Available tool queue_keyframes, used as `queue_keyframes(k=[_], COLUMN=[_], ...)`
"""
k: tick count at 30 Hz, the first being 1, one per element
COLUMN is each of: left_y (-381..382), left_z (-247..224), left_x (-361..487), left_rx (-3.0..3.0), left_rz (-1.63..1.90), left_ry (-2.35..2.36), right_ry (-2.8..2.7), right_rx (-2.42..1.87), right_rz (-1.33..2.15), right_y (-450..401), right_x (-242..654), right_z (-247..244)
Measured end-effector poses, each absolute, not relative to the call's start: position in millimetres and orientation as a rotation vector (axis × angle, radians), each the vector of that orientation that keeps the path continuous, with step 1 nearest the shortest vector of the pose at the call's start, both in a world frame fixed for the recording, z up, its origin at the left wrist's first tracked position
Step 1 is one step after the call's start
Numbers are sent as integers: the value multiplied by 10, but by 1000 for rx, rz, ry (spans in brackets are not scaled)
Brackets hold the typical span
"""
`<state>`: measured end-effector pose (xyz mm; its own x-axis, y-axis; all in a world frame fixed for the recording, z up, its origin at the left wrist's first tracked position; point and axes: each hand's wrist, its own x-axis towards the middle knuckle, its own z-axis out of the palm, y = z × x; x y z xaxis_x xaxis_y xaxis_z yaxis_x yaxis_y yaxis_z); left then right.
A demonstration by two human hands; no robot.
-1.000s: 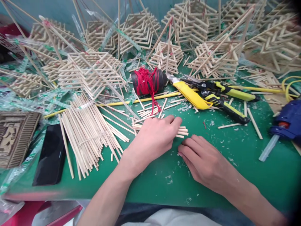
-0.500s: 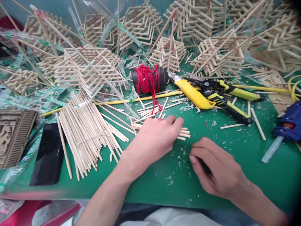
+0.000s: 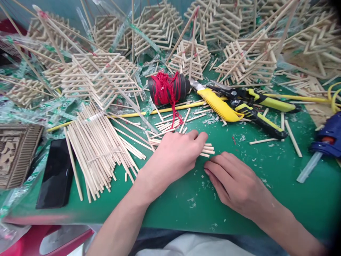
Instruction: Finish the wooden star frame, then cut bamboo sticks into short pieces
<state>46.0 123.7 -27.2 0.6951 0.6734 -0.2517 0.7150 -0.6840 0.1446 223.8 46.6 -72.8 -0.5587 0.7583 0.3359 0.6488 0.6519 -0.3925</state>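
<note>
My left hand is closed over a small bunch of short wooden sticks low over the green table. Their cut ends poke out to the right of my fingers. Close by on the right, my right hand has its fingers curled and pressed together near those ends. What it pinches, if anything, is hidden. Beyond my left hand lie loose short sticks and a black spool wound with red thread. To the left is a tied bundle of longer wooden sticks.
A yellow-handled cutter and black-and-yellow pliers lie behind my hands. A blue glue gun is at the right, a black phone at the left. Stacked stick frames with upright poles crowd the back of the green table.
My right hand has moved left and slightly up, closer to the stick ends, and its fingers have closed together. My left hand stays almost in place on the sticks.
</note>
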Motion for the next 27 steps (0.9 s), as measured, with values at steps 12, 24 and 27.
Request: queue_keyframes(k=[12, 24, 27], left_y=[1248, 1257, 1240], left_z=[-277, -153, -178], left_x=[438, 304, 315], left_rx=[2665, 2464, 2471], left_rz=[-223, -281, -282], left_ry=[1108, 779, 724], right_ry=[-2439, -2344, -2355], right_rx=[-1129, -1119, -1081], right_rz=[328, 338, 353], right_y=[470, 445, 438], right_x=[2213, 2293, 2300], right_z=[-734, -727, -717])
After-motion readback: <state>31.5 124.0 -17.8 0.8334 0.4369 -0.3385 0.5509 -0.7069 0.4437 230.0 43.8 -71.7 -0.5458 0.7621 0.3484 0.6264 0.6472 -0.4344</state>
